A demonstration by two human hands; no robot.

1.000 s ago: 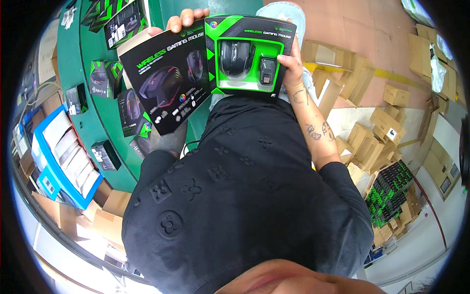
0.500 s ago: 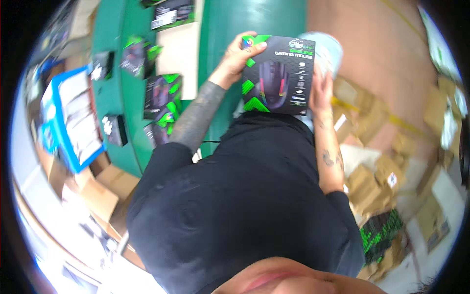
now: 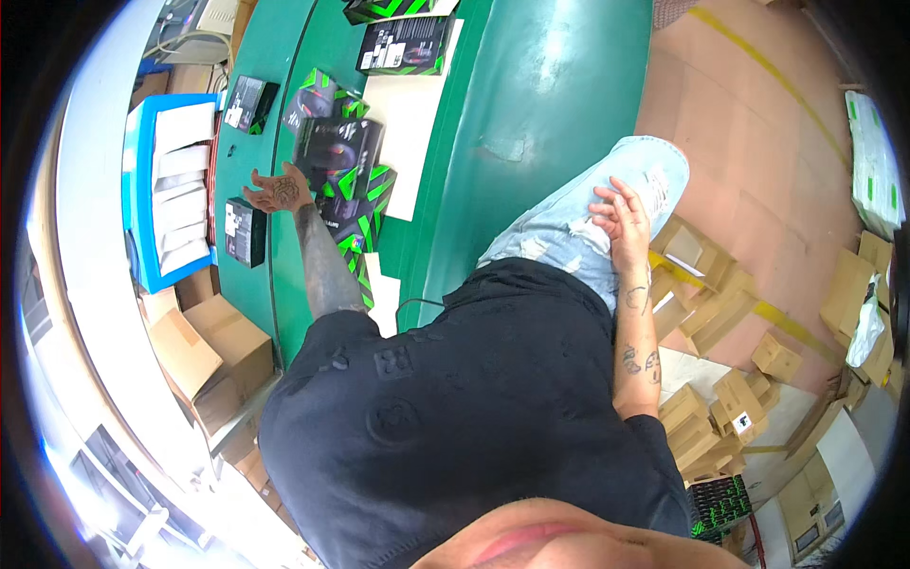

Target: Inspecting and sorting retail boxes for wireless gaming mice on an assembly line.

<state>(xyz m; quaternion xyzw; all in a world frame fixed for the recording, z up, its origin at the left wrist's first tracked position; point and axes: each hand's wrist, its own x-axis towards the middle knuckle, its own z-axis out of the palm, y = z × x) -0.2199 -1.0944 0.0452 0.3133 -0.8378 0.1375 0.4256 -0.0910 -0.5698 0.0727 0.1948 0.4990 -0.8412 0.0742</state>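
Observation:
My left hand (image 3: 277, 191) reaches over the green table at the left. Its fingers are spread, and nothing shows in them. Close beside it, a black-and-green computer mouse box (image 3: 338, 152) rests on top of other boxes of the same kind (image 3: 365, 211), partly covering them. A smaller black box (image 3: 245, 232) with a white label sits just nearer to me than that hand. My right hand (image 3: 623, 226) is over my light blue jeans, its fingers slightly bent and apart, holding nothing I can see.
Farther along the table, another black box (image 3: 406, 45) lies on a cream board (image 3: 403, 142). A blue bin (image 3: 142, 194) of white packets stands beyond the table's left edge. An opened carton (image 3: 223, 346) is below it. Several brown cartons (image 3: 706, 408) cover the floor at right.
Both hands held a mouse box before me; now it appears on the pile at the left, released. My left hand has moved left. My right hand has dropped slightly toward my leg.

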